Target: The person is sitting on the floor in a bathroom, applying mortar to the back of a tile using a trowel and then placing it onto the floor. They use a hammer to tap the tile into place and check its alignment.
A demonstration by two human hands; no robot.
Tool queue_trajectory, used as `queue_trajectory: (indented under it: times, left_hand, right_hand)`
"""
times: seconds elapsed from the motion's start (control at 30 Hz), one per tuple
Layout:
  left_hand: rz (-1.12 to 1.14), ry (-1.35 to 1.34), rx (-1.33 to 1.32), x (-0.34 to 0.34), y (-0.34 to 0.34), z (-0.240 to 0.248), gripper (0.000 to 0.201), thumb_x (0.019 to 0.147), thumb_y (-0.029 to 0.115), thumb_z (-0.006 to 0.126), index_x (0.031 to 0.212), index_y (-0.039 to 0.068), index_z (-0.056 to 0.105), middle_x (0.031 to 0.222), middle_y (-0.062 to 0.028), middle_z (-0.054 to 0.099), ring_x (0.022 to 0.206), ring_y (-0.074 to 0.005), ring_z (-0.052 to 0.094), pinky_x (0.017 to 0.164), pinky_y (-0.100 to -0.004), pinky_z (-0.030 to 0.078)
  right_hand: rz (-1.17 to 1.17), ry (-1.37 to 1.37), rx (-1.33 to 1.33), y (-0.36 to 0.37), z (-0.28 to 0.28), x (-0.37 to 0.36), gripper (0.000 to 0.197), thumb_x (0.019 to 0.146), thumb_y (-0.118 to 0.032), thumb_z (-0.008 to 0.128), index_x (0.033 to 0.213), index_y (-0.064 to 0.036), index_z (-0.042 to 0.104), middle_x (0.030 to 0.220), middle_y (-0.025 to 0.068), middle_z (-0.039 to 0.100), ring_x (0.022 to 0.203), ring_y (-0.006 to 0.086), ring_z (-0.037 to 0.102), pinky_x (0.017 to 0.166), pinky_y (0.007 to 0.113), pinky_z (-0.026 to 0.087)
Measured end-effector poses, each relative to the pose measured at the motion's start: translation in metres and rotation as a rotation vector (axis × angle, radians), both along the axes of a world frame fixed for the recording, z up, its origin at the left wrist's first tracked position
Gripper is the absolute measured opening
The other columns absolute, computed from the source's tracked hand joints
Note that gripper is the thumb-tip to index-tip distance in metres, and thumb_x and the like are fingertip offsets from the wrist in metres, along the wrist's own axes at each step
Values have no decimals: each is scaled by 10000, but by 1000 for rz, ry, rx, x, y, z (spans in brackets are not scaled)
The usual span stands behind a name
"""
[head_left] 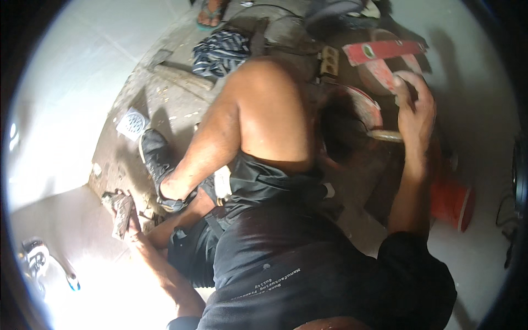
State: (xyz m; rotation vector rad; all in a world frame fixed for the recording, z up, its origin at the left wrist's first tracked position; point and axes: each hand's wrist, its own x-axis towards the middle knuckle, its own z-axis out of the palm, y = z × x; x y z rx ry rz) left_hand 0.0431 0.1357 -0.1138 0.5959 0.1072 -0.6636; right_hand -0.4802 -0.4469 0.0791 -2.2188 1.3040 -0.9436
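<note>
My left hand (pixel 129 217), low at the left beside the wall, is closed around a rough grey-brown chunk (pixel 122 219). Its material is unclear. Over at the upper right, my right hand (pixel 416 110) has thumb and fingers curled onto a pinkish-red bar (pixel 383 75). This bar meets a red spirit level (pixel 393 50) with a green spot; I cannot tell whether they are one piece. Below that hand, a wooden-looking handle (pixel 386 135) juts over the edge of a red-rimmed bucket (pixel 375 110) with a dark inside.
A hammer (pixel 184 75) and a striped cloth (pixel 221 52) lie ahead on the dusty floor. Near my shoe (pixel 157 157) is a square drain cover (pixel 132 122). A red container (pixel 454 203) lies at right; a metal tap (pixel 41 258) is lower left. Another person's sandalled foot (pixel 209 15) shows at the top.
</note>
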Motion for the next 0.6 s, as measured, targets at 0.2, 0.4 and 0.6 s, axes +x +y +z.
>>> queue_trajectory:
  times: [0.2,0.4,0.6]
  left_hand:
    - [182,201,38,-22,13,-16,464,1015,141,572,1454,18,484,1456,-259,534,1365,-397,518,1217,-613,331]
    - [42,-1,-134,-53,-17,-11,428,1047,196,511,1440,25,505,1448,-243,551,1340,-396,543,1221,-607,338]
    - [-150,13,-78,-25,13,-32,523,1031,226,552,1486,-1,429,1490,-228,517,1378,-449,484,1187,-577,407]
  right_hand:
    - [233,453,347,-8,-143,-51,324,846,54,720,1156,-39,730,1091,125,756,1038,240,718,922,373,552]
    - [99,108,192,-6,-26,-9,232,865,64,696,1076,-24,733,1009,72,750,938,178,707,853,318,549]
    - [400,747,-361,-15,-130,-69,183,919,-40,630,1067,-42,739,1010,150,745,948,310,716,869,392,561]
